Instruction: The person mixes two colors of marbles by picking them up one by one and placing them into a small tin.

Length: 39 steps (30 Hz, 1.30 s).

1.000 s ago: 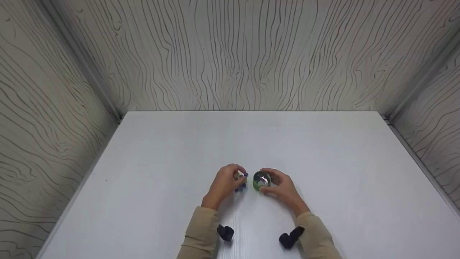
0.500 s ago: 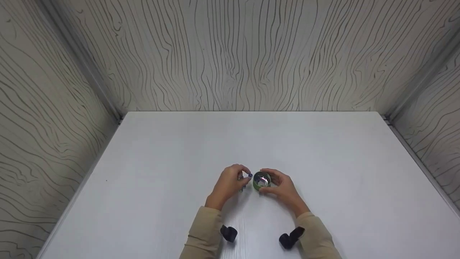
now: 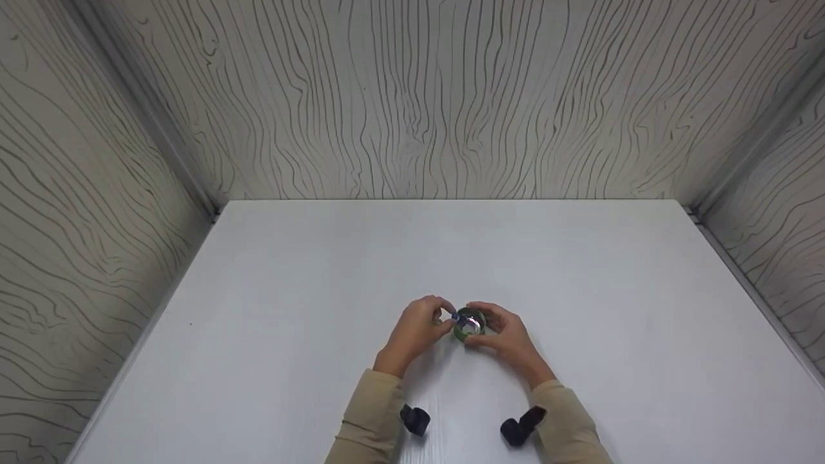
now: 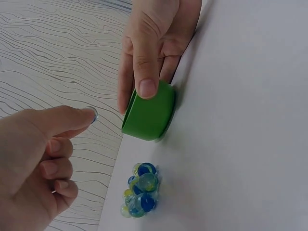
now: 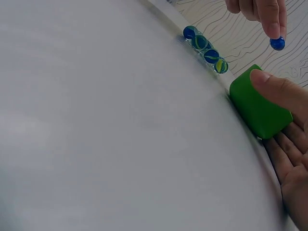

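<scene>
In the head view my left hand [image 3: 417,328] is at the left rim of a small green bowl [image 3: 460,336]. It pinches a blue glass marble [image 5: 277,43] between thumb and forefinger, above the bowl's mouth in the right wrist view. My right hand [image 3: 508,336] holds the bowl from the right, its thumb [image 5: 279,89] against the near wall and fingers round the far side. The bowl stands upright on the white table. Something shiny and bluish shows inside it, too small to tell. A cluster of blue, green and clear marbles [image 4: 142,190] lies beside the bowl, hidden by my left hand in the head view.
The white tabletop [image 3: 309,258] stretches out around both hands. Wood-grain patterned panels [image 3: 412,96] close it in at the back and on both sides. A black wrist camera [image 3: 416,421] sits on the left sleeve, and another black camera [image 3: 517,430] on the right.
My left hand has moved right with the pinched marble, from over the loose marbles to the bowl's rim. The right hand and bowl have stayed in place.
</scene>
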Each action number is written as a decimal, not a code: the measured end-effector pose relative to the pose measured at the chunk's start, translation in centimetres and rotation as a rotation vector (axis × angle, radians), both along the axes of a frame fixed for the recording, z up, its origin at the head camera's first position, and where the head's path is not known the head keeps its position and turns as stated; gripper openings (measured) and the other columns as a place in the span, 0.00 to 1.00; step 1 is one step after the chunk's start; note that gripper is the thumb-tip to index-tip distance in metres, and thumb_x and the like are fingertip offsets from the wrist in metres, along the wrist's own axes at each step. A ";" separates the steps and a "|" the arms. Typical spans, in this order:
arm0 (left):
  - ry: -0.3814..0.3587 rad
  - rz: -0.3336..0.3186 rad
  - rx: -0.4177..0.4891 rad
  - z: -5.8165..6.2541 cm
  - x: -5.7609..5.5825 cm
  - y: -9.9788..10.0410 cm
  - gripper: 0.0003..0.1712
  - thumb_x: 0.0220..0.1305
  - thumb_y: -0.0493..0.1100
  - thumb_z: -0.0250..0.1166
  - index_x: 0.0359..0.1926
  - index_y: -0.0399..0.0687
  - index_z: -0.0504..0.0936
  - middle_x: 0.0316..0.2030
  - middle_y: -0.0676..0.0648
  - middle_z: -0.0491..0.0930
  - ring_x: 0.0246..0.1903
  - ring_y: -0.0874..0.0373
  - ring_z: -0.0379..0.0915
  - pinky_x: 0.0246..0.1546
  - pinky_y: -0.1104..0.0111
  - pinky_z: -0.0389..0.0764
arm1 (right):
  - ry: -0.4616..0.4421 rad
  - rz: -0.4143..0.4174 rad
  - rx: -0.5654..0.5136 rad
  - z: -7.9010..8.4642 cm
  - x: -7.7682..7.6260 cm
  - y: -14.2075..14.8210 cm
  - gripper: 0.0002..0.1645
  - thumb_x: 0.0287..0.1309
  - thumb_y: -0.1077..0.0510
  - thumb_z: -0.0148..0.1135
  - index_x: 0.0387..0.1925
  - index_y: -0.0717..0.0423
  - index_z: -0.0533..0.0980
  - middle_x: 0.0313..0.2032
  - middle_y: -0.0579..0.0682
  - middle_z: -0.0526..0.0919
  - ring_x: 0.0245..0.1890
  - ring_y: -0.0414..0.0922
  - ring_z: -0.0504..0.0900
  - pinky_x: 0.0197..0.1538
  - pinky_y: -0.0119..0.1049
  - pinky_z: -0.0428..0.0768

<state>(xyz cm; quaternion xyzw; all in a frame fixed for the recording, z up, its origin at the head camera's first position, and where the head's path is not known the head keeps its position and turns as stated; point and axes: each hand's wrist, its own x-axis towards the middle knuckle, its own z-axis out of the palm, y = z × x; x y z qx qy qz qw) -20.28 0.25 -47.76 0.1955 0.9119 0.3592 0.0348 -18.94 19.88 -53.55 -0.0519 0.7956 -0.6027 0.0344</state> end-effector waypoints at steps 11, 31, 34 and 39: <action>0.046 -0.031 -0.021 -0.3 0.1 0.4 0.10 0.61 0.40 0.66 0.43 0.44 0.84 0.37 0.44 0.83 0.32 0.64 0.69 0.36 0.73 0.74 | -0.016 -0.009 0.013 -0.1 0.0 0.1 0.39 0.43 0.60 0.76 0.60 0.56 0.72 0.62 0.56 0.76 0.67 0.53 0.71 0.69 0.40 0.68; 0.005 -0.021 -0.057 -1.3 0.0 1.2 0.09 0.60 0.41 0.67 0.42 0.44 0.84 0.34 0.47 0.82 0.30 0.65 0.66 0.33 0.75 0.70 | -0.007 0.001 0.016 -0.3 -0.1 0.2 0.38 0.44 0.58 0.76 0.60 0.56 0.73 0.62 0.56 0.76 0.68 0.54 0.69 0.70 0.43 0.66; -0.007 -0.018 -0.067 -1.3 -0.1 1.3 0.09 0.61 0.41 0.66 0.42 0.45 0.84 0.34 0.48 0.81 0.31 0.65 0.67 0.34 0.74 0.72 | -0.006 0.003 0.014 -0.3 -0.1 0.3 0.38 0.44 0.59 0.75 0.60 0.56 0.72 0.62 0.56 0.76 0.68 0.53 0.69 0.70 0.42 0.66; -0.002 -0.032 -0.074 -1.3 -0.2 1.4 0.09 0.61 0.40 0.66 0.42 0.44 0.84 0.35 0.49 0.82 0.32 0.64 0.69 0.36 0.73 0.74 | -0.010 -0.003 0.008 -0.2 0.0 0.1 0.39 0.43 0.59 0.76 0.60 0.56 0.72 0.62 0.57 0.76 0.67 0.51 0.71 0.69 0.41 0.67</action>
